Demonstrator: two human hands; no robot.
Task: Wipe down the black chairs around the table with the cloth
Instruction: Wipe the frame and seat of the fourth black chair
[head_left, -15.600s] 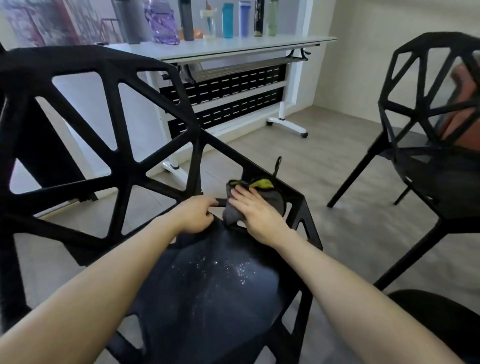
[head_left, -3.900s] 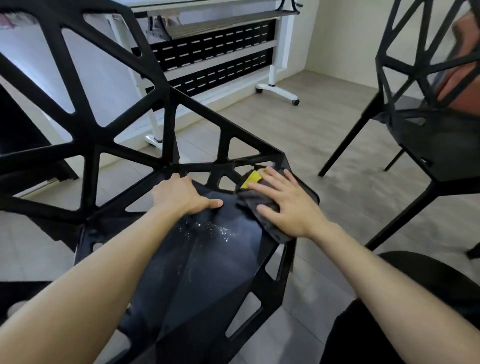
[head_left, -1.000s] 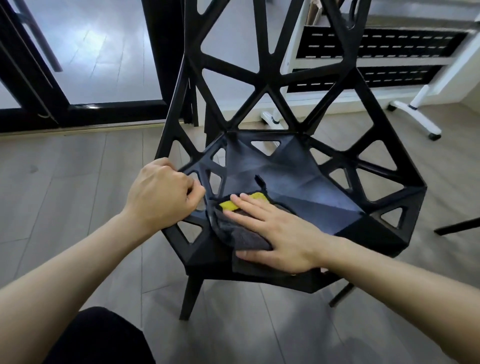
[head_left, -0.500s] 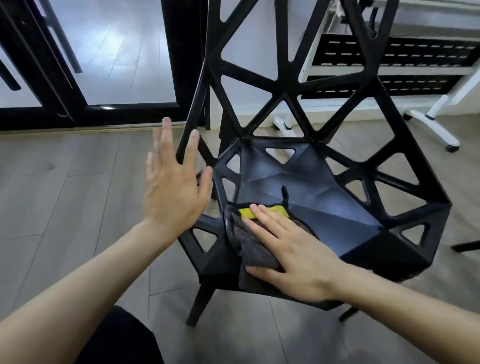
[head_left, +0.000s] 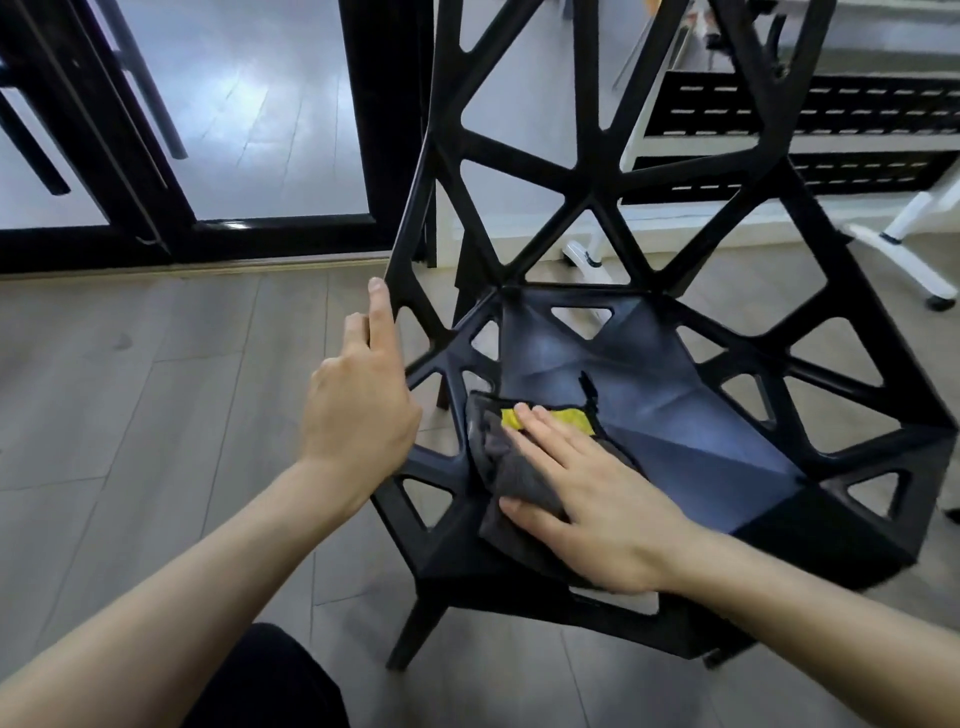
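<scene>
Head view: right hand (head_left: 597, 493) hides much of cloth (head_left: 511, 467) on chair (head_left: 675, 415).

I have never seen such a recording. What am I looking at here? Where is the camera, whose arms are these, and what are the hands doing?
There is no machine here: a person works with bare hands. The one camera sits on the person's head and looks forward and down, so both arms enter from the bottom of the picture.

In front stands a black chair made of open triangles, on a wooden floor. The right hand lies flat, fingers straight, on a grey cloth with a yellow tag, pressing it onto the left front part of the seat. The left hand is open beside the chair's left edge, fingers pointing up; I cannot tell whether it touches the frame. Behind are dark glass doors and a white table's legs.
</scene>
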